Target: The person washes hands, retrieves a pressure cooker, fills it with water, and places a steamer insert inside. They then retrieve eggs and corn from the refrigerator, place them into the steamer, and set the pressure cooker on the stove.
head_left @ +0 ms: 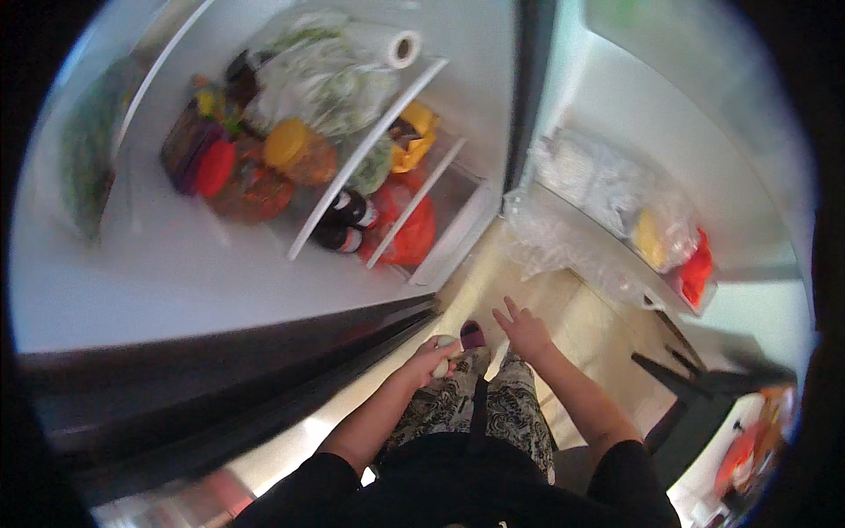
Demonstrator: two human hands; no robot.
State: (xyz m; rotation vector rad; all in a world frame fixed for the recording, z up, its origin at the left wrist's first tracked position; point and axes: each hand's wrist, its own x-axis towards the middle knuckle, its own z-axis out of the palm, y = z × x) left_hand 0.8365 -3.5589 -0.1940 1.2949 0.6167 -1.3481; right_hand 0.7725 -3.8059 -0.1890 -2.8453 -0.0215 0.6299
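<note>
My left hand (430,362) is closed around pale, rounded, egg-like objects (445,342) in front of my left thigh; their exact kind is unclear. To its right, my right hand (523,330) holds nothing, its fingers spread near the refrigerator door. Before me stands an open refrigerator (264,290). On its shelves are a clear plastic bag of green vegetables (330,79), a jar with a yellow lid (288,144), a jar with a red lid (215,169) and dark bottles (343,239). Lower down lies a red plastic bag (412,228).
The open door (660,86) spans the right side, its bin (594,228) packed with clear plastic bags and a red item. More plastic bags (548,244) hang below it. A dark piece of furniture (693,409) stands at lower right. My slippered foot (471,335) is on the floor.
</note>
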